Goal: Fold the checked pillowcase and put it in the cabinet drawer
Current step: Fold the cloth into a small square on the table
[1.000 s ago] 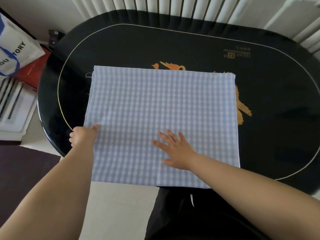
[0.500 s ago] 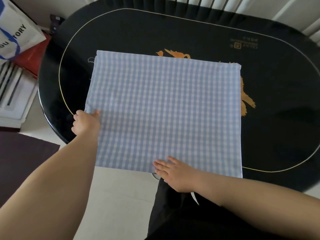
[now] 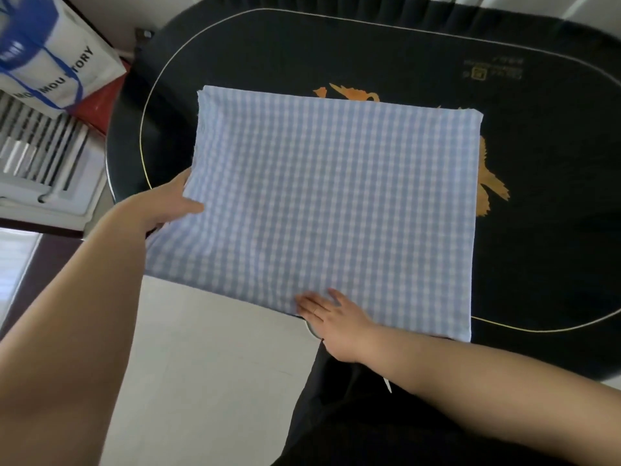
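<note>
Pillowcase (image 3: pixel 329 210) flat on tabletop (image 3: pixel 537 230), near edge overhanging. Left hand (image 3: pixel 161 206) pinches its left edge; right hand (image 3: pixel 331 317) presses near edge, fingers straight. Folding unfinished; drawer not visible

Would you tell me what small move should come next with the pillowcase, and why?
Probably lift the left edge and fold it rightward: the left hand already grips that edge of the pillowcase, while the right hand lies flat on its near edge.

The white bag (image 3: pixel 64 67) at upper left reads "MOU MOU", then "TORY", partly hidden.
</note>
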The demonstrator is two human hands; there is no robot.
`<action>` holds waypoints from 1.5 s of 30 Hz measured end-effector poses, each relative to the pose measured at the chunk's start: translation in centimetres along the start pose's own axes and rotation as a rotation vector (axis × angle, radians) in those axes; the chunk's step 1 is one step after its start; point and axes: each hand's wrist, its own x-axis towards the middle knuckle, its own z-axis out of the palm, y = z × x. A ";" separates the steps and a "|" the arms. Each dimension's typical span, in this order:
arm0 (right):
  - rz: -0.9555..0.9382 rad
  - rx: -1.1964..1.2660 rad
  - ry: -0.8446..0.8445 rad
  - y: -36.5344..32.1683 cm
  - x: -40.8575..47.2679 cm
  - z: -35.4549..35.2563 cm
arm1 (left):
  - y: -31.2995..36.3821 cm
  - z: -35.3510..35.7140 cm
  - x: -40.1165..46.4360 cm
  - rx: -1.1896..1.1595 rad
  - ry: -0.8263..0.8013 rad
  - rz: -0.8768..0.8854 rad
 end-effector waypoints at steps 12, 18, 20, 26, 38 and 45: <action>0.857 1.930 0.686 14.3 -9.4 -7.0 | 19.1 23.4 -5.5 0.144 -0.094 0.334; 0.930 1.713 0.353 17.4 -12.8 -4.0 | 17.5 33.4 -3.6 0.623 -0.276 0.304; 0.890 1.370 0.205 17.0 -12.1 -3.3 | 15.6 33.0 -3.1 0.644 0.022 0.393; 0.909 0.855 0.554 12.4 -14.0 -1.5 | 8.8 28.2 0.1 0.531 0.405 0.071; 1.025 1.005 0.415 13.1 -16.0 4.1 | 6.1 30.0 1.0 0.830 0.204 0.226; 1.029 1.118 0.392 14.0 -16.2 4.0 | 6.6 30.6 0.8 0.833 0.206 0.241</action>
